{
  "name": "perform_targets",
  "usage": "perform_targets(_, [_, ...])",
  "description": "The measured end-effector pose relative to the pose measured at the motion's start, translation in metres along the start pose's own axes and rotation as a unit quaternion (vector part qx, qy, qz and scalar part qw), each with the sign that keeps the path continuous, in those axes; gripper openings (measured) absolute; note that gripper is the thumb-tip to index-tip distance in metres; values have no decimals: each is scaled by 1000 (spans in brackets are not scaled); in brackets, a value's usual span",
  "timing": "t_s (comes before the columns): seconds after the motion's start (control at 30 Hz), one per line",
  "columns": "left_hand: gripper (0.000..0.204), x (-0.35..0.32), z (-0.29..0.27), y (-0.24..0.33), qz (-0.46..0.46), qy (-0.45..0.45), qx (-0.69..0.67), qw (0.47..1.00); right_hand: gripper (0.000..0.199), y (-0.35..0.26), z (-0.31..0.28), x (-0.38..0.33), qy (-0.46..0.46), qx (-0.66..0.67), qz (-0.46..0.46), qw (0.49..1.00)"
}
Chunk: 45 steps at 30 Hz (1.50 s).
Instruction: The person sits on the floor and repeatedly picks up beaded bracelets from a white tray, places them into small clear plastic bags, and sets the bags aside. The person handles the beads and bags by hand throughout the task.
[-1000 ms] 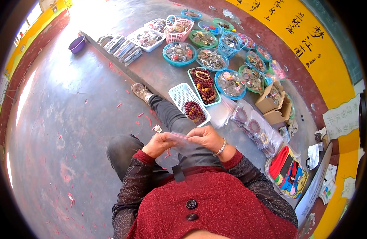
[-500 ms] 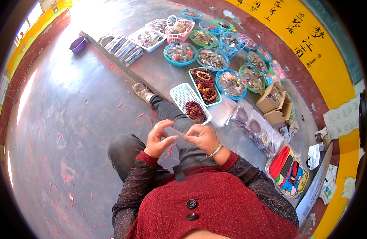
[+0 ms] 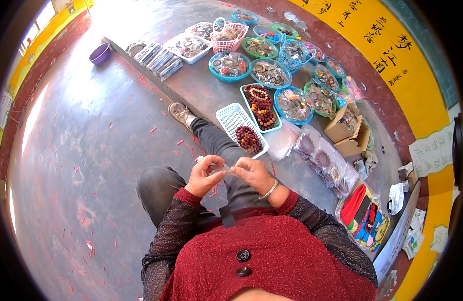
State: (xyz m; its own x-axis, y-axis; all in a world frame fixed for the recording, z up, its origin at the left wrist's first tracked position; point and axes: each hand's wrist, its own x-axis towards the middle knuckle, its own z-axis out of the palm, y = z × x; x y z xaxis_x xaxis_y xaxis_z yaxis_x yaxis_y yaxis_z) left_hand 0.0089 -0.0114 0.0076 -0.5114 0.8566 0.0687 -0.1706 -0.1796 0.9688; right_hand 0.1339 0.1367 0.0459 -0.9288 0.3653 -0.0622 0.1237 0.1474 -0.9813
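Over my right leg, both hands pinch a small clear plastic bag [image 3: 226,168]. My left hand [image 3: 205,175] grips its left side between thumb and fingers. From the other side, my right hand [image 3: 253,175] holds it with thumb and forefinger, a bracelet on that wrist. Just beyond my hands stands a white slotted basket [image 3: 232,118] with dark red bead bracelets [image 3: 248,140] at its near end. Beside it a green-rimmed tray [image 3: 272,128] holds more bead bracelets [image 3: 261,109]. A stack of empty clear bags [image 3: 284,142] lies right of the white basket.
Bagged bracelets [image 3: 323,161] lie to the right, near an open cardboard box [image 3: 341,126]. Several round baskets of packaged trinkets, including a blue basket [image 3: 294,106], fill the raised floor ahead. A purple basin [image 3: 100,53] sits far left. Red scraps litter the floor.
My hands have drawn slightly closer together around the plastic bag, and less of it shows between them. The baskets stand as before, with a slight shift of the whole view.
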Motion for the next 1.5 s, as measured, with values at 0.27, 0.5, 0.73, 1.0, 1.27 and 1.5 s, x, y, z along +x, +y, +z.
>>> perform_targets(0.27, [19, -1, 2, 7, -53, 13, -17, 998, 15, 0, 0, 1, 37, -57, -100, 993])
perform_targets(0.5, [13, 1, -5, -3, -15, 20, -1, 1000, 12, -1, -4, 1, -4, -54, -52, 997])
perform_targets(0.73, [12, 2, -5, -5, -41, 8, -10, 999, 8, -4, 1, 0, 39, -118, -169, 978])
perform_targets(1.0, [13, 0, 2, -8, 30, 53, 100, 993, 8, -20, 8, -2, 46, -269, -290, 917])
perform_targets(1.27, [12, -2, 2, -7, 9, 101, 145, 984, 10, -17, 13, -3, 48, -294, -307, 904])
perform_targets(1.5, [12, -3, 6, 9, 100, 93, 404, 905, 9, -15, 12, -2, 44, -310, -342, 886])
